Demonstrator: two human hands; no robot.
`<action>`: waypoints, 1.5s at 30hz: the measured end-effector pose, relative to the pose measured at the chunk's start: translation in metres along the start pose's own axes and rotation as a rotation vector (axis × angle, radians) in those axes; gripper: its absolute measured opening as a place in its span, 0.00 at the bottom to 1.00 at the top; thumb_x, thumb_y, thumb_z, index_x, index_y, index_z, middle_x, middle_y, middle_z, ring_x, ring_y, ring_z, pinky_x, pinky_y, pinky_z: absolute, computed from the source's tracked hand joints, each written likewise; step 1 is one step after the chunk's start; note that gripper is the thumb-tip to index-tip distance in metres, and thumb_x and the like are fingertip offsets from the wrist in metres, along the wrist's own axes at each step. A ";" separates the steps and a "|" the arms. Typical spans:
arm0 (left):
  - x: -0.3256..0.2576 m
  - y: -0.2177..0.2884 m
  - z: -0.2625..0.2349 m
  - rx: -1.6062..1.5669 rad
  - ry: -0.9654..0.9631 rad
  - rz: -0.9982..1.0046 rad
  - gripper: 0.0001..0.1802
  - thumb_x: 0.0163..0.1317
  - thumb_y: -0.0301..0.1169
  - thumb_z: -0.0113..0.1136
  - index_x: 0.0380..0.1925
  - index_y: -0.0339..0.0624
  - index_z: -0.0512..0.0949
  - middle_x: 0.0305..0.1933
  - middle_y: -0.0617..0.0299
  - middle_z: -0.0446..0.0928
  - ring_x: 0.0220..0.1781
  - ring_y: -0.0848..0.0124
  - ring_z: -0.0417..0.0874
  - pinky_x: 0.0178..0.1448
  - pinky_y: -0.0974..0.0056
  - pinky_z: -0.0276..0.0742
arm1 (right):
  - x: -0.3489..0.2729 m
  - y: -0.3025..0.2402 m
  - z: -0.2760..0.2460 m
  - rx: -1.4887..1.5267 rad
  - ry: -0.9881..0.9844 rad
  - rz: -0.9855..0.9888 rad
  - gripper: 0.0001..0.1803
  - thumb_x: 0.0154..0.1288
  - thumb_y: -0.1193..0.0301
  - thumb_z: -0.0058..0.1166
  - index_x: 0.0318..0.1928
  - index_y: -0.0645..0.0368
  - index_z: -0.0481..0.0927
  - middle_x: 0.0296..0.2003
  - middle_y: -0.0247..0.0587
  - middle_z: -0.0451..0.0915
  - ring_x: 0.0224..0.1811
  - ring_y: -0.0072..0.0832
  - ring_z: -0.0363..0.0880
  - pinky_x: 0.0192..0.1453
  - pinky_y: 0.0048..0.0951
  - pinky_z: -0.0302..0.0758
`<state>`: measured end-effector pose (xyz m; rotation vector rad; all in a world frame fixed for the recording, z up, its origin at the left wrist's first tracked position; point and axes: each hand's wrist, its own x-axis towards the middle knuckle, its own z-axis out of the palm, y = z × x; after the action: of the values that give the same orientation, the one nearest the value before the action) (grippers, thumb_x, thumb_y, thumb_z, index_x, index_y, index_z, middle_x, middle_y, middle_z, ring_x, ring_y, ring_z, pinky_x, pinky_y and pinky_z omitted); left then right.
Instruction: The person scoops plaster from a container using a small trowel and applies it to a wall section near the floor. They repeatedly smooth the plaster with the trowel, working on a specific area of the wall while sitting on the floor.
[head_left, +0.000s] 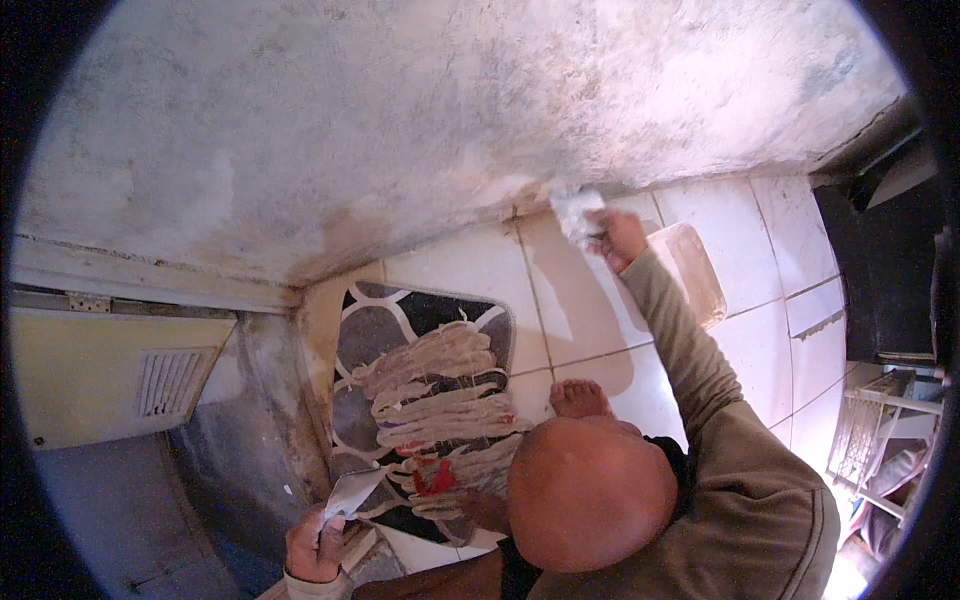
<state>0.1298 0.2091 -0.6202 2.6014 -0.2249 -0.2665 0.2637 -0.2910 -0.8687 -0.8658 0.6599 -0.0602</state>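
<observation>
My right hand (pixel 618 238) reaches out on a tan sleeve to the foot of a stained, patchy plaster wall (pixel 400 120). It presses a crumpled white cloth or paper (pixel 578 212) against the wall just above the floor tiles. My left hand (pixel 312 545) is low at the left, closed on a pale flat sheet or blade (pixel 350 493) that points up and to the right. I cannot tell which kind of thing that is. A bare head (pixel 590 495) and tan shoulders fill the lower middle of the view.
A dark stone-patterned mat (pixel 400 330) with pale rag strips lies on white floor tiles (pixel 760 330). A bare foot (pixel 580 398) stands beside it. A translucent tray (pixel 698 270) lies near my right hand. A pale door with a vent (pixel 165 382) is left, and a dark cabinet (pixel 880 270) and white rack (pixel 890 430) are right.
</observation>
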 end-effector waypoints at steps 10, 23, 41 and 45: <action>-0.002 0.001 -0.004 0.099 -0.028 0.049 0.14 0.58 0.35 0.57 0.39 0.37 0.78 0.33 0.51 0.78 0.35 0.59 0.78 0.43 0.60 0.72 | 0.088 0.046 -0.004 0.078 -0.013 0.097 0.07 0.60 0.74 0.48 0.39 0.60 0.75 0.32 0.42 0.79 0.27 0.30 0.79 0.26 0.31 0.78; -0.008 -0.010 -0.009 0.001 -0.072 0.053 0.11 0.59 0.29 0.55 0.41 0.37 0.76 0.29 0.47 0.78 0.27 0.57 0.81 0.33 0.60 0.73 | -0.026 -0.052 0.033 -0.064 -0.062 -0.127 0.13 0.62 0.69 0.47 0.44 0.64 0.73 0.36 0.46 0.79 0.34 0.32 0.80 0.29 0.30 0.78; 0.002 0.005 -0.013 -0.008 -0.142 -0.025 0.11 0.59 0.29 0.55 0.39 0.35 0.76 0.33 0.48 0.78 0.32 0.54 0.79 0.38 0.57 0.73 | -0.006 -0.048 0.029 -0.066 -0.012 -0.145 0.13 0.64 0.69 0.44 0.45 0.63 0.72 0.37 0.44 0.77 0.31 0.32 0.76 0.34 0.33 0.77; 0.007 0.011 -0.011 0.005 -0.115 -0.004 0.11 0.59 0.30 0.55 0.39 0.35 0.76 0.31 0.48 0.78 0.31 0.55 0.79 0.37 0.58 0.73 | -0.029 -0.042 0.021 -0.087 0.004 -0.112 0.12 0.62 0.70 0.48 0.45 0.61 0.72 0.38 0.41 0.77 0.32 0.30 0.76 0.33 0.33 0.77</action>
<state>0.1376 0.2033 -0.6062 2.5947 -0.2609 -0.4181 0.2609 -0.2951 -0.8134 -0.9863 0.6213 -0.1349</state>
